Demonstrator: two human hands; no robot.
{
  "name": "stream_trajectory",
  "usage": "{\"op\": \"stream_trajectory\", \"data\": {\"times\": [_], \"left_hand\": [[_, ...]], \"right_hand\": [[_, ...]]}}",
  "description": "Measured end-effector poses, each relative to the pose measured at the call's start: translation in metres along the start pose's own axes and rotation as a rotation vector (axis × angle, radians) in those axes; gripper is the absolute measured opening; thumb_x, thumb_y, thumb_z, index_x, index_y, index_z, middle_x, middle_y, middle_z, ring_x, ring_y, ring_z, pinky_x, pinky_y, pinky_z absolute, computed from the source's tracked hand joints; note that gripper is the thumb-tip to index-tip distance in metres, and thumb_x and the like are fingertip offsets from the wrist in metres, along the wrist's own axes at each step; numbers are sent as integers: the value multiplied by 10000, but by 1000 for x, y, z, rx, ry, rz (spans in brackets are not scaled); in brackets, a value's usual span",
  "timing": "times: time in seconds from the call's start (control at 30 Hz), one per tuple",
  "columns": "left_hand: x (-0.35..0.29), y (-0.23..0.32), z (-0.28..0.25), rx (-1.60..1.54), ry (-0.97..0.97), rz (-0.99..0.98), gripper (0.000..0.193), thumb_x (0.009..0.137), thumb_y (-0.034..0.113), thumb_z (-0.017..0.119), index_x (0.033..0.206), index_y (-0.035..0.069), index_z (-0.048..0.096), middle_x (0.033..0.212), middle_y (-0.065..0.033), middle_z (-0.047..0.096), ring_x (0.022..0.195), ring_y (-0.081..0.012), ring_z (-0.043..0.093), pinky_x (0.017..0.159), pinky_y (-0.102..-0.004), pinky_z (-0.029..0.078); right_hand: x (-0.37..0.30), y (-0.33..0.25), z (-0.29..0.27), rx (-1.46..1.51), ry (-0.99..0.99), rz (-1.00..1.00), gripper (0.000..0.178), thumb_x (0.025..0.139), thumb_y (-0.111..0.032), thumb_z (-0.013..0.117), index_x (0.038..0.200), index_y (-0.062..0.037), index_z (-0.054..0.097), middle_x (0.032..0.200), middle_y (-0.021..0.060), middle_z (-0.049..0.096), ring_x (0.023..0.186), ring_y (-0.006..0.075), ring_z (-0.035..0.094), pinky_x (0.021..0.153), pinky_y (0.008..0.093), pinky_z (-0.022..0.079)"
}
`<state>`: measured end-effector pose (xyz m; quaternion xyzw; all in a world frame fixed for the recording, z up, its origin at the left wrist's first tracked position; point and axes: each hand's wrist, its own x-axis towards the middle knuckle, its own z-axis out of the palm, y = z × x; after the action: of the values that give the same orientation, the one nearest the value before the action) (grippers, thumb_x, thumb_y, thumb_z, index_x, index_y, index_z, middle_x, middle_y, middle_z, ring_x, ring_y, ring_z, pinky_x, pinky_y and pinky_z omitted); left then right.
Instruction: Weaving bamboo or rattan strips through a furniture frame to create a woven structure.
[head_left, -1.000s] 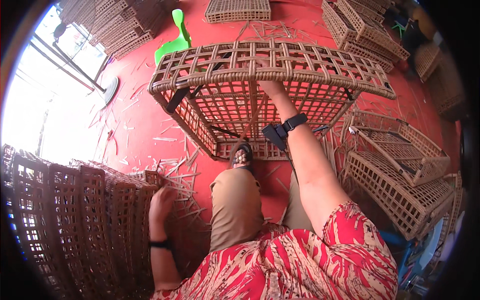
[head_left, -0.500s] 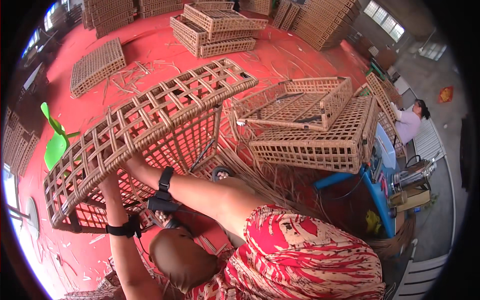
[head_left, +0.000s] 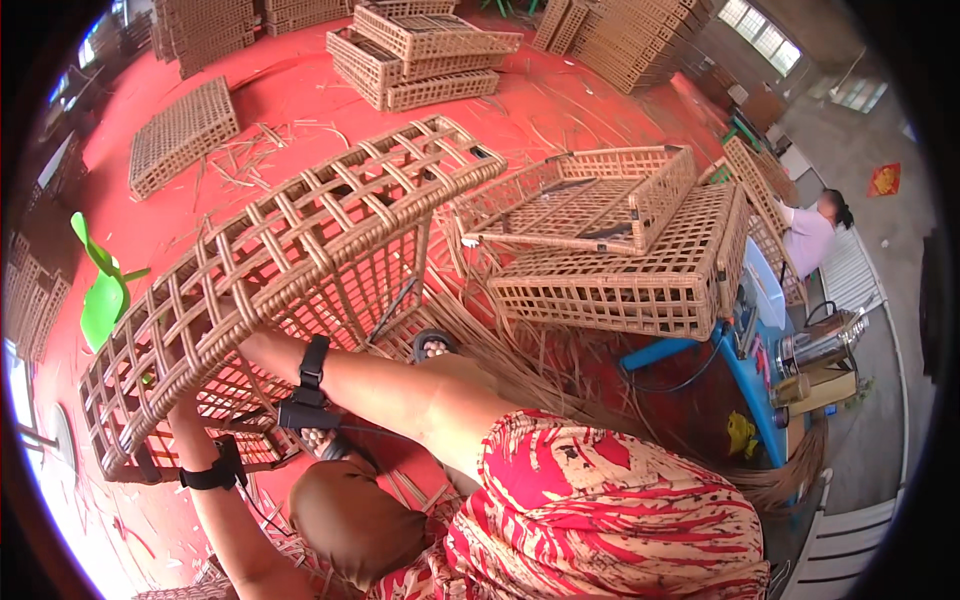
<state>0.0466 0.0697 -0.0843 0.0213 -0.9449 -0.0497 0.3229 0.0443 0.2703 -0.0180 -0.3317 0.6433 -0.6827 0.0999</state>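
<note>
A large brown woven rattan basket frame (head_left: 300,235) stands tilted in front of me, its openwork side toward the top. Both hands reach inside beneath that side. Of my left hand (head_left: 183,408), only the part near the wrist shows clearly below the thick wrapped rim; its fingers are behind the weave. My right hand (head_left: 262,347) passes under the same rim a little further right, and the strips cover its fingers too. Whether either hand grips a strip is hidden. Black straps with small devices sit on both wrists.
Two woven frames (head_left: 610,290) are stacked to the right, beside a blue stool-like stand (head_left: 750,385) with a metal kettle (head_left: 830,340). Loose rattan strips lie on the red floor. A green chair (head_left: 103,300) is at left. Another person (head_left: 810,235) works at far right.
The view has shifted slightly, so the surroundings sit a little further left. My left hand has moved a little left and down along the rim; my right hand remains under the weave.
</note>
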Motion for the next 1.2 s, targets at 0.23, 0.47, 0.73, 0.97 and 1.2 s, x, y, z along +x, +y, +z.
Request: {"op": "stream_trajectory", "data": {"times": [0.23, 0.47, 0.73, 0.97, 1.2], "left_hand": [[0, 0, 2, -115, -3, -30, 412, 826, 110, 584, 1231, 61, 531, 1160, -137, 566, 1123, -293, 513, 1023, -422, 371], [6, -13, -8, -171, -9, -57, 398, 822, 110, 591, 1214, 53, 544, 1144, -141, 571, 1105, -294, 523, 1012, -417, 379], [6, 11, -17, -120, -22, -32, 383, 818, 110, 600, 1193, 44, 560, 1126, -145, 576, 1084, -294, 535, 998, -411, 388], [-58, 37, -113, -511, -195, -234, 250, 833, 252, 650, 926, 20, 665, 1105, -140, 590, 1049, -302, 538, 883, -406, 413], [-219, 36, -193, -519, -423, -482, 210, 858, 231, 605, 845, 25, 565, 835, -130, 540, 847, -308, 500, 811, -412, 370]], "right_hand": [[29, 17, 24, -314, 234, -40, 310, 865, -237, 568, 1076, -12, 534, 945, 156, 580, 877, 291, 564, 753, 407, 456], [37, 6, 30, -383, 319, -202, 208, 854, -195, 551, 1003, -49, 553, 891, 166, 572, 848, 335, 553, 763, 474, 439], [42, 7, 22, -1200, 700, -790, 154, 823, -177, 571, 893, -42, 597, 886, 156, 627, 924, 333, 581, 807, 451, 464], [17, 6, 29, -116, 85, -153, 179, 804, -194, 597, 898, -42, 601, 862, 155, 634, 872, 324, 599, 764, 445, 478], [61, 35, 11, -715, 230, -345, 207, 785, -211, 624, 903, -41, 606, 837, 153, 642, 819, 316, 616, 720, 439, 491]]}}
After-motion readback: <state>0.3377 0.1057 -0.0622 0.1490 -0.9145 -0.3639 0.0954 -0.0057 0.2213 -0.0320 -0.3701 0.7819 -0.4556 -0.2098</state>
